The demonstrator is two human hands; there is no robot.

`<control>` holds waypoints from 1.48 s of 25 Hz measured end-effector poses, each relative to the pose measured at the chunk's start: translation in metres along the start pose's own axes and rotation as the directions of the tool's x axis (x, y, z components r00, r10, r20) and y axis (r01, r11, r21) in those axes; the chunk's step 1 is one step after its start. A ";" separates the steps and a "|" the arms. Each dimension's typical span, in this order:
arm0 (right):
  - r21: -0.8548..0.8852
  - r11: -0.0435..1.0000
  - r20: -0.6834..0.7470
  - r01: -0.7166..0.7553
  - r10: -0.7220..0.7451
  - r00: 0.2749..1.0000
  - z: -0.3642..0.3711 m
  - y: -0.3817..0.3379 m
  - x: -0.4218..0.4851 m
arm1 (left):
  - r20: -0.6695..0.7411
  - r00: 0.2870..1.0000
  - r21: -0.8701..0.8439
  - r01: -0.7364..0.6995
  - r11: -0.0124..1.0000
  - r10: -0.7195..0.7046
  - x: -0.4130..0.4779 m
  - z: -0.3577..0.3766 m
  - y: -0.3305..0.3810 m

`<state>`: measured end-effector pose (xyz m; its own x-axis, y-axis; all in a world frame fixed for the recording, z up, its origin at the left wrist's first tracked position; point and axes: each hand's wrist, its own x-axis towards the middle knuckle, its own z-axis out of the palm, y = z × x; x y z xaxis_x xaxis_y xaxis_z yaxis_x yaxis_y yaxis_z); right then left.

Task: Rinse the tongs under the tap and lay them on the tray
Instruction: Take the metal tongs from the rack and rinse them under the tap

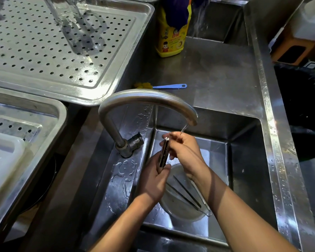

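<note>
Steel tongs (164, 153), narrow and closed, slant over the sink (244, 160) below the tap (147, 99); left hand (154, 179) fingers pinch the lower end, right hand (185, 151) fingers clasp the top under the water.

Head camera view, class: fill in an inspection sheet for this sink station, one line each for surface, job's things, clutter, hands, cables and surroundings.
Surface: steel sink, wet, droplets on its rim; water runs from the tap.
Job's things: tongs held closed under the stream; perforated tray at upper left holds a clear glass container.
Clutter: round tub in the basin with more utensils; yellow detergent bottle; blue-handled brush on the ledge.
Hands: left hand grips the tongs' lower end; right hand holds the upper end.
Cables: nothing seen.
Surroundings: second tray at left with a white plastic piece; black bin bag at right.
</note>
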<state>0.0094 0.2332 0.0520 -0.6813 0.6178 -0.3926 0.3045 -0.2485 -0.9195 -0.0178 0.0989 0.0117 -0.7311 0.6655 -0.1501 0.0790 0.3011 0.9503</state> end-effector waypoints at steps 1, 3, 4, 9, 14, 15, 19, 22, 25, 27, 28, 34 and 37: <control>0.031 1.000 0.019 0.004 -0.005 1.000 -0.001 0.001 -0.003 | -0.013 0.999 -0.025 0.038 0.999 -0.038 0.002 0.000 -0.001; 0.067 0.998 -0.016 0.003 -0.002 1.000 -0.004 0.002 -0.007 | -0.002 0.994 -0.060 0.109 0.992 -0.109 0.003 0.002 -0.005; 0.084 0.996 -0.056 -0.013 0.017 0.998 -0.007 0.002 -0.009 | 0.019 0.991 -0.086 0.133 0.987 -0.132 0.002 0.003 -0.006; 0.104 0.995 0.093 0.006 -0.016 0.996 -0.012 0.005 -0.025 | 0.008 0.989 -0.160 0.150 0.976 -0.151 -0.002 0.005 -0.001; 0.129 0.991 0.048 0.029 -0.035 0.998 -0.017 0.010 -0.037 | -0.082 0.993 -0.021 0.078 0.997 -0.079 -0.008 0.004 -0.004; 0.125 0.992 0.040 0.029 -0.034 0.999 -0.016 0.009 -0.038 | -0.098 0.994 0.017 0.054 0.998 -0.052 -0.010 0.004 -0.005; 0.129 0.992 0.059 0.015 -0.023 0.998 -0.008 0.004 -0.031 | -0.110 0.994 0.107 -0.004 0.994 0.016 -0.011 -0.005 -0.001; 0.146 0.989 0.061 -0.001 -0.008 0.998 -0.007 -0.002 -0.022 | -0.097 0.993 0.137 -0.059 0.989 0.073 -0.006 -0.008 0.003; 0.127 0.992 0.009 0.005 -0.006 1.000 -0.007 -0.002 -0.019 | -0.083 0.993 0.130 -0.078 0.988 0.090 -0.005 -0.006 0.007; 0.091 0.996 -0.041 0.023 -0.020 0.999 -0.006 -0.002 -0.019 | -0.091 0.991 0.150 -0.084 0.985 0.099 -0.006 -0.001 0.010; 0.084 0.996 -0.052 0.023 -0.019 0.998 -0.005 -0.001 -0.018 | -0.098 0.989 0.156 -0.095 0.983 0.111 -0.007 0.001 0.011; 0.101 0.993 -0.026 -0.067 0.069 0.997 -0.002 0.005 -0.013 | -0.055 0.997 0.215 -0.038 0.976 0.051 -0.014 -0.002 0.010; 0.083 0.991 -0.111 -0.106 0.115 0.987 0.002 0.012 -0.009 | -0.033 0.999 0.198 0.002 0.980 0.005 -0.015 0.003 0.010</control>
<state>0.0175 0.2229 0.0449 -0.5637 0.6641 -0.4911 0.3188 -0.3737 -0.8711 -0.0040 0.0936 0.0231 -0.7528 0.6440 -0.1361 0.2104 0.4314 0.8773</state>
